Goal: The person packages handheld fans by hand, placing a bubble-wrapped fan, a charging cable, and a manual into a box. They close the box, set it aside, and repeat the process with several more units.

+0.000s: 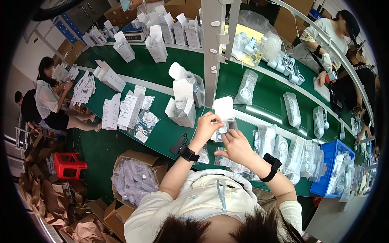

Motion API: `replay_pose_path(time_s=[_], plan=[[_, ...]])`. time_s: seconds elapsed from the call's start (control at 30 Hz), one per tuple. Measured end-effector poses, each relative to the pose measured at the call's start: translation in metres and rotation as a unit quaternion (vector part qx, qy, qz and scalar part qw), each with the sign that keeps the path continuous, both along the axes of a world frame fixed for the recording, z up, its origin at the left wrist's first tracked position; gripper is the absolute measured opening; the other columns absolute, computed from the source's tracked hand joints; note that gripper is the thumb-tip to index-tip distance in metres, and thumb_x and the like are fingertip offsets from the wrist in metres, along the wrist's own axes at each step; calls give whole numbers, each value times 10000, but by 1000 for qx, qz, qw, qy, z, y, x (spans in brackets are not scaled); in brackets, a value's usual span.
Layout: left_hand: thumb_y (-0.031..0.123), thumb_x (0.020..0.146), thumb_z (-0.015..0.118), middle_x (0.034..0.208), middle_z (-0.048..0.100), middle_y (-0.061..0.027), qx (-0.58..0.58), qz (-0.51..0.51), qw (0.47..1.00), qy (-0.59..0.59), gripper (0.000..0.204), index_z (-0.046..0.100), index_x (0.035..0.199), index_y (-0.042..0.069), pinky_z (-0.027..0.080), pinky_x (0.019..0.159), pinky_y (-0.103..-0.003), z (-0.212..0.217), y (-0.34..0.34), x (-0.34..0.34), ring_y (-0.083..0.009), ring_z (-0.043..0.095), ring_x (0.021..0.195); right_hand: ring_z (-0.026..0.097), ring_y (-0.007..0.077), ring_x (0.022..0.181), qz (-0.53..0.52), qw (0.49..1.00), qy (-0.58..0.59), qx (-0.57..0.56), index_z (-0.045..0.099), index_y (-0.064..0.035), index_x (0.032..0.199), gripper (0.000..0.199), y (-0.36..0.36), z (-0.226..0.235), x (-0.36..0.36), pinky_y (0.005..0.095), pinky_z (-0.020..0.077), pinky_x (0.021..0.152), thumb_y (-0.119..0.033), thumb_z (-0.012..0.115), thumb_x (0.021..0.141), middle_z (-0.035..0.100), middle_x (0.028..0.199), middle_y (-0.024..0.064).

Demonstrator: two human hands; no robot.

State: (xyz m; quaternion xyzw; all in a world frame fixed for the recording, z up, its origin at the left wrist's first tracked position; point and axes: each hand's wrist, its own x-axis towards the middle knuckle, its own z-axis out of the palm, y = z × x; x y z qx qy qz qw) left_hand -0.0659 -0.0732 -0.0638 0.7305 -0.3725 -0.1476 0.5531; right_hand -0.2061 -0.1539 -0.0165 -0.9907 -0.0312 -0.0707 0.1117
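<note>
In front of my chest stands an open white carton point(225, 107), its lid flap raised. My left hand point(208, 126) is at its left side, fingers curled and closed over the opening; what they pinch is hidden. Against the near right side of this carton, my right hand point(238, 146) has its fingers bent in and its thumb pointing left. Something pale shows inside the carton between the hands. Just left stands another open carton point(181, 115) with a plastic-wrapped item in it. Small clear bags point(231, 163) lie under and beside my right hand.
Bubble-wrapped devices point(295, 158) line the bench at right, beside a blue bin point(324, 180). A metal post point(209, 52) rises beyond my hands. Behind it runs a green conveyor belt point(267, 111). A box of plastic-wrapped parts point(133, 178) and a red stool point(69, 165) stand lower left. Co-workers sit left and right.
</note>
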Motion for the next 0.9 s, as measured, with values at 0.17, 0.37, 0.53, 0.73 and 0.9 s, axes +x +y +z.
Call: replay_pose_path(time_s=[0.17,0.37,0.53,0.73,0.9], plan=[[17,614,705,718,569,-56,-7,-9,1000,19,129,607,696,6,434,600,-247,3,1,-3,-144,561,649,480,289,967,-33,995,9,-98,566,37,874,459,2,-11,3,400,338,903,-393,606,720,575,858,138],[29,659,666,700,561,-78,-53,54,995,69,96,584,706,10,415,561,-275,-7,21,-3,-190,561,637,446,314,1068,-5,981,-195,-24,492,10,1085,584,-17,-15,-14,401,268,994,-250,726,617,515,1076,170],[3,679,655,729,597,-57,-16,32,996,83,75,598,726,-11,431,633,-238,20,33,-18,-133,571,680,412,293,1137,-166,913,-181,326,374,-19,1214,829,-33,-44,-5,382,251,1006,-213,795,526,460,1181,147],[149,646,739,1130,512,-136,-274,-101,946,139,570,466,1130,24,437,812,-323,60,84,-38,-278,543,963,326,305,1222,-32,835,53,547,195,5,1324,1048,-5,-32,-8,379,264,1005,-275,810,522,352,1296,168],[202,595,795,1210,437,-162,-96,94,987,-89,838,314,1249,-7,400,894,-377,51,158,-22,-256,479,1064,387,237,1167,32,828,10,560,230,-31,1325,990,43,-7,22,342,328,956,-314,795,562,391,1257,122]])
